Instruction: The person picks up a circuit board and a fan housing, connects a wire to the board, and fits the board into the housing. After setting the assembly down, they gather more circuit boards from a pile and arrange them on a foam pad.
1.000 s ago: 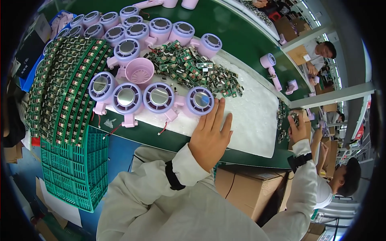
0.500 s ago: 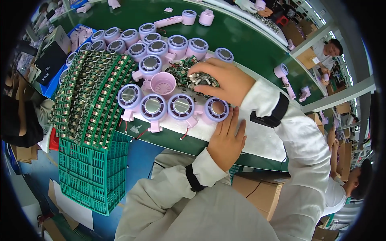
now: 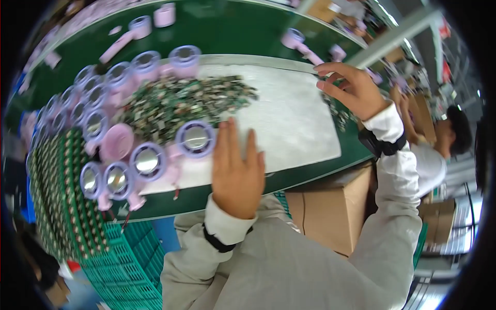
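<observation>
My left hand (image 3: 236, 175) lies with its fingers spread at the near edge of the white mat (image 3: 294, 124). Its fingertips are beside a lilac and pink fan head (image 3: 196, 139) with a round silver centre. My right hand (image 3: 354, 93) hovers by the mat's right end, thumb and fingers apart, with nothing visible between them. Below and beside it is a small scatter of little circuit boards (image 3: 341, 116). A large heap of small green circuit boards (image 3: 175, 106) covers the left half of the mat; motion blur hides single pieces.
Several more fan heads (image 3: 147, 158) ring the heap, with a pink cup-shaped part (image 3: 117, 143) among them. Circuit board panels (image 3: 67, 196) rest by a green plastic crate (image 3: 124, 261) at left. A cardboard box (image 3: 330, 206) stands below the table's front edge. Another person (image 3: 431, 150) sits at right.
My view has swung right. My right hand has left the board heap for the mat's right end, its fingers now apart. My left hand still lies beside a fan head.
</observation>
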`<state>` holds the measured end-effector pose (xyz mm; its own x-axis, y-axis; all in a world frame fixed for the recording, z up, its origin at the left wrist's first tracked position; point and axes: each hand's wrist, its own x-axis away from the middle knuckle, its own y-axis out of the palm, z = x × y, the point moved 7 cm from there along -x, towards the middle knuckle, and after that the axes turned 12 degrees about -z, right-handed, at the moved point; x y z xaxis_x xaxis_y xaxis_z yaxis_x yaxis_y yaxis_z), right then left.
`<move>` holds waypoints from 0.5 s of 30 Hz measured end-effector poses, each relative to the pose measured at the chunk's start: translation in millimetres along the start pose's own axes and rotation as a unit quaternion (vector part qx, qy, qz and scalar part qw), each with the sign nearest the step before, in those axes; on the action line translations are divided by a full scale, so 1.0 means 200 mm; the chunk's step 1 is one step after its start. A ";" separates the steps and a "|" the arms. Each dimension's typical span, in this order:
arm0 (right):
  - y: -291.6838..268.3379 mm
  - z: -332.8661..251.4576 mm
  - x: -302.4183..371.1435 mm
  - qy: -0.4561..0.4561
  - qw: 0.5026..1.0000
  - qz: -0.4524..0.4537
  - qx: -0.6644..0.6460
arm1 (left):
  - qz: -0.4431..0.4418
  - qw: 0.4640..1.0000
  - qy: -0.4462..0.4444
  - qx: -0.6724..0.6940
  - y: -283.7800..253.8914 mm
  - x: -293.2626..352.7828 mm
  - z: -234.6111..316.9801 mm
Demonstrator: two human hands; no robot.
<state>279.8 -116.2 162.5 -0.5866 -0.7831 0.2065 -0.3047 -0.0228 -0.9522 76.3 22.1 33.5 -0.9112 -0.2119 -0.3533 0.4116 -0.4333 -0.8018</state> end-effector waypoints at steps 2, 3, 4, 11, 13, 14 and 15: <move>0.04 0.32 0.17 0.132 0.991 0.007 0.009 | -0.014 1.000 0.018 -0.004 -0.01 -0.01 0.01; 0.09 0.49 0.27 0.167 0.985 -0.007 0.035 | -0.018 0.999 0.015 -0.022 0.00 -0.01 0.02; 0.15 0.62 0.37 0.196 0.979 -0.023 0.059 | -0.024 0.999 0.029 -0.015 0.00 -0.02 0.04; 0.42 0.96 0.51 0.248 0.962 -0.019 0.108 | -0.037 0.998 0.026 -0.041 0.00 -0.01 0.05; 0.38 0.93 0.45 0.252 0.957 -0.005 0.144 | -0.037 0.998 0.025 -0.047 0.01 -0.01 0.05; 0.37 0.93 0.42 0.295 0.952 -0.055 0.056 | -0.038 0.998 0.022 -0.051 0.01 -0.01 0.04; 0.36 0.90 0.39 0.333 0.936 -0.107 -0.033 | -0.038 0.998 0.017 -0.055 0.01 -0.01 0.04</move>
<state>347.4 -292.0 69.8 -0.8380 -0.2043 0.5060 -0.5009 -0.0799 -0.8618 78.5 15.0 35.2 -0.9406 -0.1516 -0.3039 0.3385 -0.3472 -0.8746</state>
